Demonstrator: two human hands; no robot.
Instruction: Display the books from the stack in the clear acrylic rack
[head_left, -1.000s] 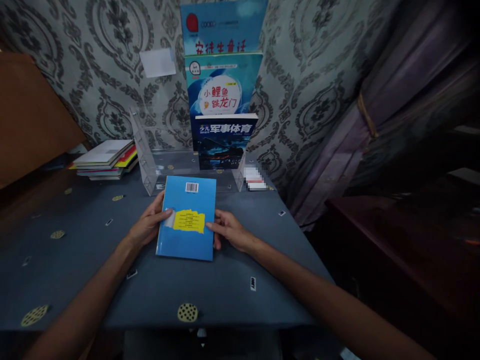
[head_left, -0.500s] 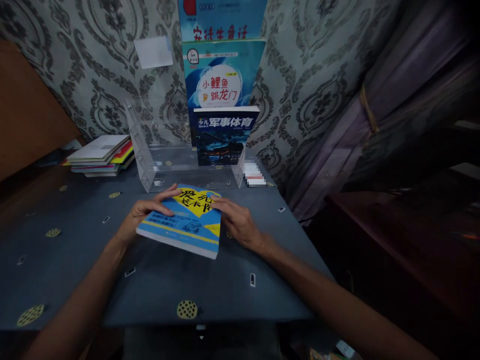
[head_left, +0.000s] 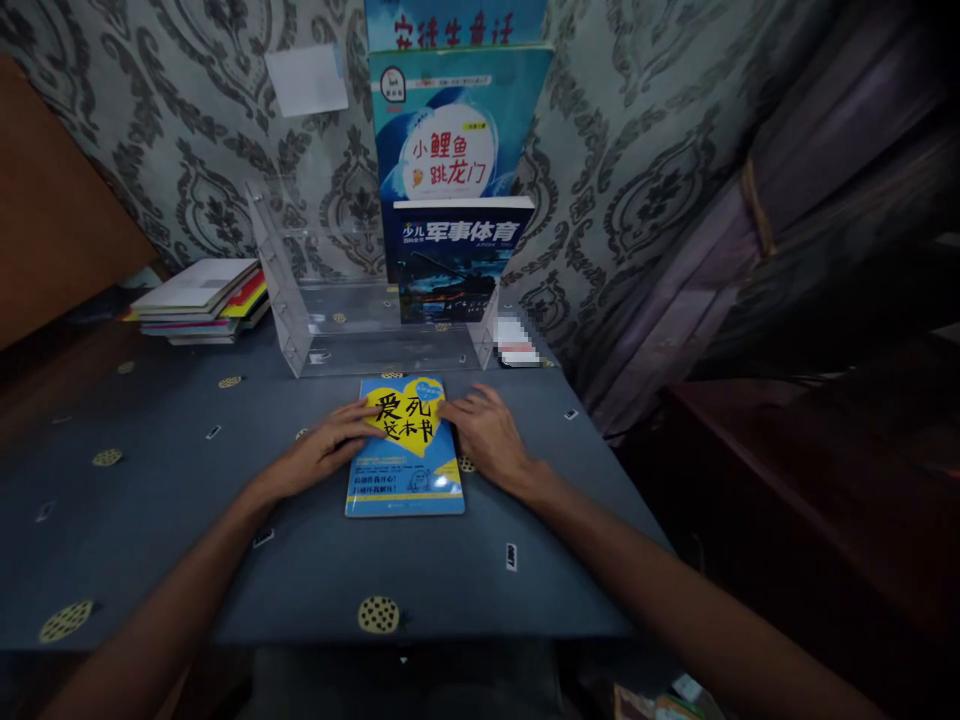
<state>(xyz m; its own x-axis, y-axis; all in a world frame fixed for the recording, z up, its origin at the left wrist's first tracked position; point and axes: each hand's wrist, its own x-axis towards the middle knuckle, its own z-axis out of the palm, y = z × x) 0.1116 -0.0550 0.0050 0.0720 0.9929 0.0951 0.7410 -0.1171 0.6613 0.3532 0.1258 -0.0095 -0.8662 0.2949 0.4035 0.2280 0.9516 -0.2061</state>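
Note:
A blue paperback book (head_left: 409,480) with a yellow heart on its cover lies face up, flat or nearly so, at the middle of the table. My left hand (head_left: 326,450) is at its left side, fingers reaching over the edge onto the cover. On the opposite side my right hand (head_left: 487,435) has its bent fingertips at the upper right edge. Both hands hold the book between them; my thumbs are mostly hidden. Just beyond it stands a clear acrylic stand (head_left: 277,290). A dark book with a tank picture (head_left: 450,275) leans upright in its right part.
Behind the tank book rise a teal book (head_left: 517,100) and a blue book (head_left: 454,15). A stack of books (head_left: 199,290) lies at the back left. A white item (head_left: 517,345), partly pixelated, sits right of the stand. The patterned tablecloth (head_left: 187,500) ends at the right and front edges.
The book has gone from tilted and askew to straight and lower. My left hand has shifted right and down with it. The view has moved slightly.

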